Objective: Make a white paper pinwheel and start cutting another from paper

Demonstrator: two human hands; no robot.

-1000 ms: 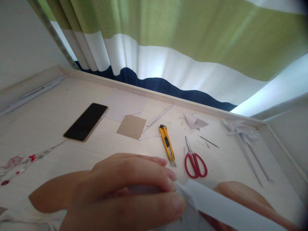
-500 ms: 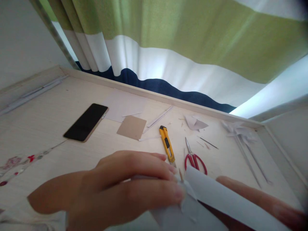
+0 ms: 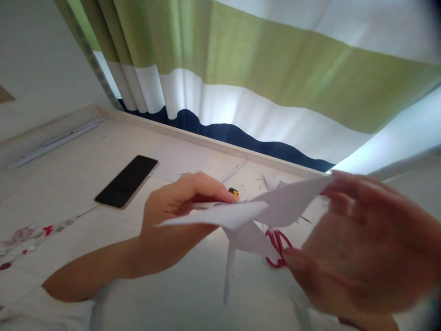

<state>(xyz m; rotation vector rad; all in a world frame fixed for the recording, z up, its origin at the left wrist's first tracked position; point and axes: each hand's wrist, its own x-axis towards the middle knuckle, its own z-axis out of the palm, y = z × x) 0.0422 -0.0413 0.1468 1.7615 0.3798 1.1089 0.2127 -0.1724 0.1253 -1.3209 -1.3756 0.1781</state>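
Note:
A white paper pinwheel (image 3: 246, 214) with folded blades is up in front of me, and a rolled paper stick (image 3: 228, 273) hangs down beneath it. My left hand (image 3: 182, 218) pinches the pinwheel from the left, the thumb on top near its middle. On the other side my right hand (image 3: 365, 243), blurred, has thumb and fingers spread apart. Its upper fingertips touch the tip of the right blade, and the thumb is close to a lower blade. Red-handled scissors (image 3: 277, 241) lie behind, partly covered by the paper. Only the top of a yellow utility knife (image 3: 234, 193) shows past my left thumb.
A phone (image 3: 127, 181) lies on the white table at left, with a beaded charm strap (image 3: 46, 232) attached. Behind are a paper sheet (image 3: 182, 156), paper scraps (image 3: 272, 181) and rolled paper sticks (image 3: 64, 138). A raised edge and a striped curtain (image 3: 241, 64) bound the back.
The pinwheel has been lifted and tilted, so its blades and stick now show. My right hand has risen to its right blades; my left hand has turned thumb-up. The view has shifted slightly.

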